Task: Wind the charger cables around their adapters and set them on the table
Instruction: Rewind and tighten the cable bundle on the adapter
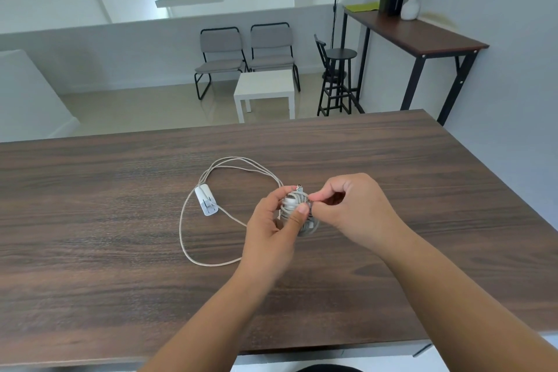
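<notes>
My left hand (273, 228) grips a white adapter wrapped in many turns of grey cable (297, 204), thumb pressed across the coils, held just above the dark wooden table (120, 251). My right hand (351, 208) pinches the cable's end at the bundle's upper right, where a small connector tip pokes up. A second white adapter (206, 202) lies flat on the table to the left, prongs showing, with its loose cable (193, 251) spread in wide loops around it.
Beyond the table's far edge stand two grey chairs (244, 54), a small white side table (264, 90) and a black stool (338, 78). A tall desk (422, 36) at the right wall carries a vase and a dark bottle.
</notes>
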